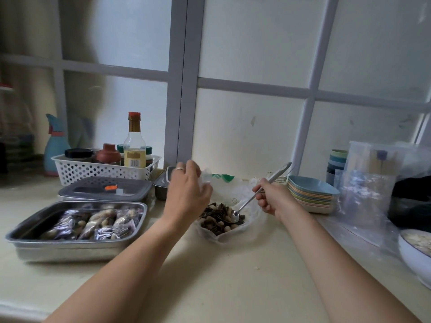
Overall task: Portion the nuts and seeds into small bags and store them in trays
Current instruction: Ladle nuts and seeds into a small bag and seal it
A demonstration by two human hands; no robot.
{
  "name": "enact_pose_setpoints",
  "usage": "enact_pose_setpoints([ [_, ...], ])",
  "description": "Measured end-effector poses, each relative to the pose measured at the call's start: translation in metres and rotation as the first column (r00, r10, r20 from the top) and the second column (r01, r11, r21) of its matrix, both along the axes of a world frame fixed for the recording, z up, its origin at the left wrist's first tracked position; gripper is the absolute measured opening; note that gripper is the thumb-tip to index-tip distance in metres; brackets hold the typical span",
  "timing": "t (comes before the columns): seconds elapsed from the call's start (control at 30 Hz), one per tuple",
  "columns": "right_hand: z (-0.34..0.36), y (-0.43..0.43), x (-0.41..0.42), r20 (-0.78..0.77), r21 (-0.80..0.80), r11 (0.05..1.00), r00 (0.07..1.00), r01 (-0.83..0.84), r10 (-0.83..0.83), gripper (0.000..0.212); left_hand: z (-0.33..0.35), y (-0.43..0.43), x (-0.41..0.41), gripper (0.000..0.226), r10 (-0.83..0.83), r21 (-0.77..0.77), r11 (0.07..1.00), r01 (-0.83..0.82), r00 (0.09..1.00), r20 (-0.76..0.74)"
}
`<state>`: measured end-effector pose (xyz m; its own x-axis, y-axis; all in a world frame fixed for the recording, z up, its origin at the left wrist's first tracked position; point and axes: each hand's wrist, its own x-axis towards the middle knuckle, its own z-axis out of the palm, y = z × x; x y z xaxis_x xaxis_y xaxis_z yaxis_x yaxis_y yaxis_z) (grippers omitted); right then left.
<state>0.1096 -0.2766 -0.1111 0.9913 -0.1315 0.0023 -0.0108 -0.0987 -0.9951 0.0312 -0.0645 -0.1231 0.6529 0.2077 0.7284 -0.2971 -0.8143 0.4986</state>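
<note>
A pile of dark seeds and pale nuts (pixel 219 219) lies in an open clear plastic bag (pixel 229 236) on the counter. My right hand (pixel 271 197) grips a long metal spoon (pixel 256 192) whose bowl rests in the pile. My left hand (pixel 187 190) holds a small clear bag (pixel 206 176) just above and left of the pile. At the left stands a steel tray (pixel 70 247) with several filled small bags (pixel 93 223) in it.
A lidded grey tray (pixel 105 190) sits behind the steel tray, with a white basket of bottles (pixel 105 170) further back. Stacked coloured plates (pixel 312 194), cups, clear bags (pixel 366 190) and a white bowl (pixel 412 259) crowd the right side.
</note>
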Motion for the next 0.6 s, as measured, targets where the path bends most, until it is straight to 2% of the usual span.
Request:
enact_pose_setpoints([
  [0.07,0.001,-0.001,-0.001,0.034,-0.008,1.0,0.999,0.015,-0.015,0.033,-0.001,-0.007,-0.003,0.032,-0.191,-0.003,0.982,0.191,0.981,-0.04],
  [0.1,0.001,-0.002,-0.001,0.05,-0.014,1.0,0.998,0.028,-0.027,0.034,-0.002,-0.011,-0.004,0.037,-0.231,0.007,0.973,0.233,0.969,-0.093],
  [0.2,0.001,-0.004,0.001,0.08,-0.03,0.997,0.995,0.068,-0.065,0.036,-0.007,-0.015,-0.004,0.054,-0.292,-0.027,0.955,0.295,0.919,-0.266],
  [0.33,-0.001,-0.007,0.003,0.09,-0.058,0.995,0.993,0.081,-0.075,0.037,-0.006,-0.008,-0.007,0.068,-0.363,-0.075,0.928,0.365,0.842,-0.399],
  [0.43,-0.001,-0.006,0.001,0.103,-0.083,0.993,0.992,0.085,-0.076,0.037,-0.003,-0.009,-0.009,0.061,-0.364,-0.082,0.929,0.362,0.844,-0.395],
  [0.6,0.004,-0.002,-0.005,0.132,-0.113,0.991,0.99,0.071,-0.056,0.034,-0.002,-0.01,-0.005,0.033,-0.315,-0.155,0.948,0.28,0.898,-0.307],
])
